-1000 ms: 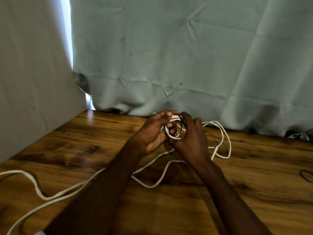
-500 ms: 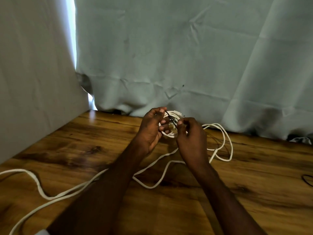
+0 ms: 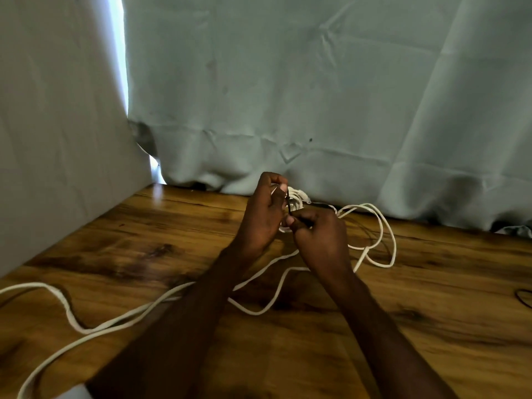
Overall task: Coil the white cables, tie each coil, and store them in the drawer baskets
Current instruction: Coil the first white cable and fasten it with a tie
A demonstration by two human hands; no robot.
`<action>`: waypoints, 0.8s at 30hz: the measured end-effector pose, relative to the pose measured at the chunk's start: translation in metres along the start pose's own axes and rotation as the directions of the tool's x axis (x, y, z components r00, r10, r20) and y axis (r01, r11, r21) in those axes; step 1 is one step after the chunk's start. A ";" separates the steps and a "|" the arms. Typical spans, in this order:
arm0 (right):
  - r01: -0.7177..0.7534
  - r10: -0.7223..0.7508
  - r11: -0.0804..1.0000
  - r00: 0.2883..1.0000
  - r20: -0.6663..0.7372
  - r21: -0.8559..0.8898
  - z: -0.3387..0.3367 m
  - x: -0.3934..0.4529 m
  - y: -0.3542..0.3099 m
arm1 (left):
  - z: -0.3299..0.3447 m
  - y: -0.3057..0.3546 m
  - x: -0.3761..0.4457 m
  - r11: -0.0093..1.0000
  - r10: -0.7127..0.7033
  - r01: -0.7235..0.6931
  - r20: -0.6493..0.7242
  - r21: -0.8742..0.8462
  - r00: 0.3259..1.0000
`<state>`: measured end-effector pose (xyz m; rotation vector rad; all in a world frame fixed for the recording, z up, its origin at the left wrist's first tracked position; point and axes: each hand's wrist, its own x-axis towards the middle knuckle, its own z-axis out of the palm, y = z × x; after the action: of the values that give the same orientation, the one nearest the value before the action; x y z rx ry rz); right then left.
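A small coil of white cable is held up above the wooden table, near the curtain. My left hand grips the coil from the left, fingers curled around its loops. My right hand is closed just right of it, pinching a thin dark tie that runs across the coil. Loose white cable loops on the table to the right, and a long white cable trails off to the lower left under my forearms.
A pale curtain hangs along the table's far edge and a white panel closes off the left side. A thin dark loop lies at the right edge of the table.
Both hands have lifted the coil slightly and parted a little. My right hand has shifted down and to the right, drawing the dark tie across the coil.
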<state>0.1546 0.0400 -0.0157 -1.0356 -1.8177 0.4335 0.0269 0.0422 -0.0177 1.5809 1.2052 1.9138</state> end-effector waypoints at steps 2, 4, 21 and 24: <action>-0.109 0.105 0.978 0.994 0.034 0.177 -0.002 0.003 -0.002 | -0.002 -0.002 -0.001 0.999 0.021 -0.021 -0.022 0.036 1.000; -0.138 0.127 0.961 0.990 0.060 0.238 -0.004 0.006 -0.006 | -0.002 -0.002 0.000 0.995 0.049 -0.045 -0.036 0.094 0.998; 0.036 -0.076 0.994 0.904 -0.422 -0.101 -0.049 0.016 -0.002 | 0.011 0.029 -0.012 0.989 0.026 -0.065 0.278 0.131 0.960; -0.100 0.095 0.995 0.918 -0.384 0.006 -0.051 0.015 -0.007 | 0.016 0.032 -0.016 0.996 0.000 -0.031 0.327 0.087 0.945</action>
<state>0.1935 0.0406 0.0216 -1.1361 -1.4243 0.2542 0.0537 0.0183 -0.0024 1.8705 1.1504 1.5419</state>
